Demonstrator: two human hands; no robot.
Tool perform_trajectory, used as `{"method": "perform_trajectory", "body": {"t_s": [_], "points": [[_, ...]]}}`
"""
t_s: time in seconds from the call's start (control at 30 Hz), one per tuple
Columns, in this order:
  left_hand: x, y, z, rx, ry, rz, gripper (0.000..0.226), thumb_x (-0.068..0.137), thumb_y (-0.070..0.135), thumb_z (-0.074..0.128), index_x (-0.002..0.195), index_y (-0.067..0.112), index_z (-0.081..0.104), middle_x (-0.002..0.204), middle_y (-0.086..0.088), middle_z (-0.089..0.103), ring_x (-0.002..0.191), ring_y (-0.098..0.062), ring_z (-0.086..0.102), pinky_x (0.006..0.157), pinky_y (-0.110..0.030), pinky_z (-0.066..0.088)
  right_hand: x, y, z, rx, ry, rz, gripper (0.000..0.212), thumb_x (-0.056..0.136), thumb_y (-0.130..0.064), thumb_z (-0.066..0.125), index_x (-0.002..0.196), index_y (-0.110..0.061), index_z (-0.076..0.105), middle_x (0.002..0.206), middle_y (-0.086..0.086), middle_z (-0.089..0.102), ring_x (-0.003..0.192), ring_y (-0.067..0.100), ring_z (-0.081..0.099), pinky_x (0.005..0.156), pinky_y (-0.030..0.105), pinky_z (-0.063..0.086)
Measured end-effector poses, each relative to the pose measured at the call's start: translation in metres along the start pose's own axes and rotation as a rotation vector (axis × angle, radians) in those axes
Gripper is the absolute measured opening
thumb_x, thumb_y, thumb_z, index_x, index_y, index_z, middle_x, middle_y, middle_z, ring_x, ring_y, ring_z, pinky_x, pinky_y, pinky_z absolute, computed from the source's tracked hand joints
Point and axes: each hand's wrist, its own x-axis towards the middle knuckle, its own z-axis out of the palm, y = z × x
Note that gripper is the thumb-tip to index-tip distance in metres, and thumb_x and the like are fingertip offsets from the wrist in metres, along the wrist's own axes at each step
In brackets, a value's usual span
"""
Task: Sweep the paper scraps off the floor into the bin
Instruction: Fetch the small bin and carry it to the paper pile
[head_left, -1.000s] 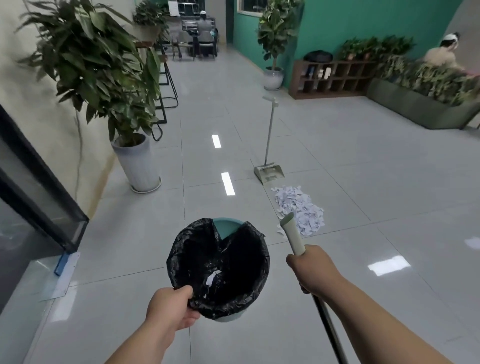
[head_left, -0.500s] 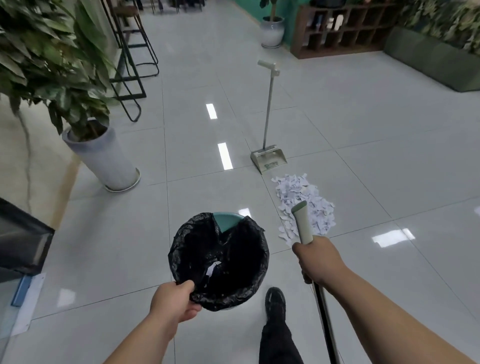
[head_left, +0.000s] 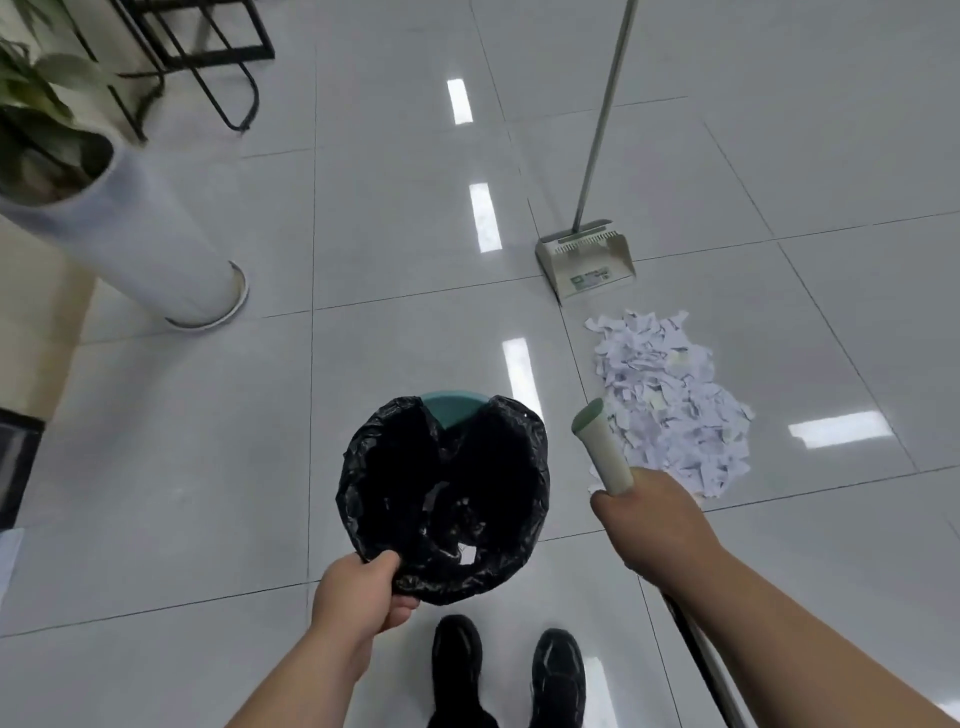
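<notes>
Pre-sweep: bin (head_left: 454, 410) and broom handle (head_left: 602, 447) in hand.
Pinching bin rim with left hand (head_left: 358, 597); gripping broom handle with right hand (head_left: 654, 519). Ahead-right on floor, nearest right hand: paper scraps (head_left: 670, 400), pile elongated toward dustpan (head_left: 587, 260).

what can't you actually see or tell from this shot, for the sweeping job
Head view only:
1. Broom: bristle end lies beyond the bottom edge; the right hand covers part of the grip.
2. Dustpan: handle top cut by the top edge.
3. Bin: black liner hides its walls; contents too dark to tell.
</notes>
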Motion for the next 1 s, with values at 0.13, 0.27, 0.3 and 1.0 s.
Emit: {"method": "perform_trajectory", "body": {"t_s": [0.13,0.27,0.3,1.0], "points": [[0.101,0.001,0.054,-0.026,0.018,-0.014,0.014,0.093,0.009,0.055,0.087,0.003,0.067,0.071,-0.015,0.073,0.064,-0.029,0.07,0.07,-0.041,0.062,0.09,0.008,0.059,-0.079,-0.058,-0.028,0.027,0.085,-0.023,0.056,0.065,-0.014,0.04,0.059,0.001,0.045,0.051,0.02,0.04,0.05,0.029,0.032],[0.204,-0.014,0.102,-0.017,-0.007,-0.028,0.016,0.093,0.011,0.054,0.092,0.004,0.069,0.076,-0.016,0.074,0.062,-0.025,0.07,0.07,-0.04,0.062,0.176,0.012,0.116,-0.092,-0.089,-0.032,0.027,0.086,-0.025,0.057,0.065,-0.014,0.044,0.059,0.001,0.047,0.051,0.021,0.043,0.049,0.028,0.034],[0.227,-0.019,0.112,-0.013,-0.013,-0.031,0.017,0.093,0.012,0.054,0.093,0.004,0.069,0.077,-0.017,0.075,0.06,-0.024,0.07,0.069,-0.039,0.062,0.196,0.013,0.128,-0.088,-0.09,-0.026,0.027,0.085,-0.024,0.057,0.065,-0.013,0.045,0.059,0.001,0.047,0.051,0.022,0.044,0.049,0.028,0.036],[0.41,-0.009,0.218,0.017,-0.086,-0.036,0.021,0.095,0.02,0.056,0.112,0.01,0.062,0.098,-0.012,0.074,0.06,-0.019,0.072,0.053,-0.029,0.058,0.362,0.05,0.199,-0.05,-0.062,0.028,0.018,0.081,-0.022,0.058,0.069,-0.01,0.05,0.062,0.006,0.05,0.052,0.028,0.05,0.054,0.036,0.046]]}}
